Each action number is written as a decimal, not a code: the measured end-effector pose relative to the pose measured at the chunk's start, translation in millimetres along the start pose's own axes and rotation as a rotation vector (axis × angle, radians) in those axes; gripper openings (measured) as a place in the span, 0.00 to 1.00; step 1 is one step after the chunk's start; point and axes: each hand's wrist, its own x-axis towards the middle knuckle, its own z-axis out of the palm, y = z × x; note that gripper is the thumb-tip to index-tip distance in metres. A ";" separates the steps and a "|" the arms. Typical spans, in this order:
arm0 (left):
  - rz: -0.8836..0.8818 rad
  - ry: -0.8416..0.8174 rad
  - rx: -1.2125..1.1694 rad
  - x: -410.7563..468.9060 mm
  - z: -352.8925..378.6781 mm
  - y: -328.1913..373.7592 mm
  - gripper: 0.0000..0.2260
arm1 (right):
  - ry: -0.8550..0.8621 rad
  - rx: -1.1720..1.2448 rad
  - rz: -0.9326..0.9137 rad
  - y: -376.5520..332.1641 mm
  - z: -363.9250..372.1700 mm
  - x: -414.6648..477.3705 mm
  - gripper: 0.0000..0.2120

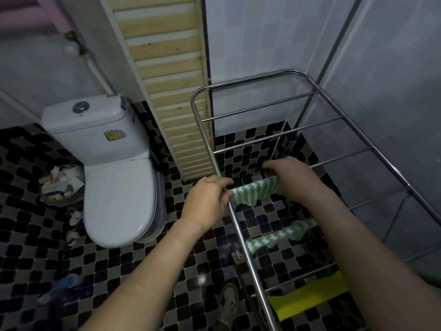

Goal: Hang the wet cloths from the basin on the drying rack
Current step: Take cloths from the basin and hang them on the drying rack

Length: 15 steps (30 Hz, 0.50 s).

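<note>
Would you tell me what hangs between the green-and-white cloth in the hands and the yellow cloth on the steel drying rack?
A second green-and-white cloth, draped on the rack, in the head view.

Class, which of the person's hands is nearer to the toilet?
Left. The left hand grips one end of the green cloth at the side rail of the drying rack, beside the toilet; the right hand holds the other end, farther away.
</note>
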 end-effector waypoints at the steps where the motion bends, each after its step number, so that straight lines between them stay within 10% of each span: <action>1: -0.007 0.022 -0.032 -6.2 -3.8 -3.1 0.14 | 0.015 0.030 -0.008 -6.5 -0.7 -0.9 0.30; 15: -0.332 0.353 -0.356 -173.3 -101.7 -62.2 0.06 | 0.078 0.645 -0.280 -210.7 5.8 -62.9 0.08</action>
